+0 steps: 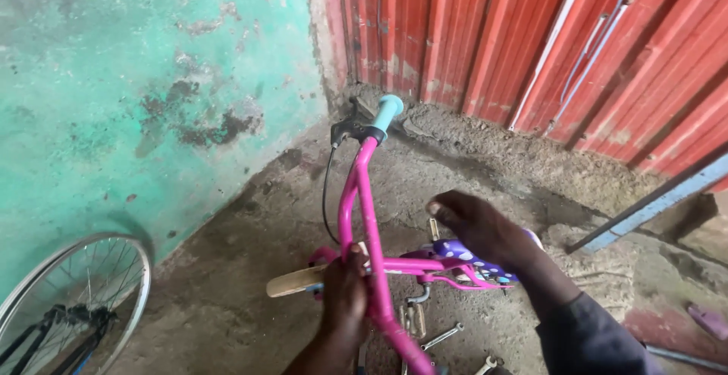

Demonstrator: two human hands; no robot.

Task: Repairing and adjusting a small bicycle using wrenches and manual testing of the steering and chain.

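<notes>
A small pink bicycle frame (362,193) stands in front of me with its handlebar pointing away. The bar ends in a light blue grip (387,111) beside a black brake lever (349,128). My left hand (343,293) is shut around the pink tube near the stem. My right hand (479,226) rests on the purple dotted saddle (464,253), fingers curled over it. A tan part (296,281) sticks out to the left below the frame.
Wrenches (440,337) lie on the dirty concrete floor under the frame. A spoked bicycle wheel (76,303) leans at the lower left against a green wall (114,79). Red corrugated sheet (531,34) with white tubes (544,60) closes the back. A blue-grey bar (652,204) slants at right.
</notes>
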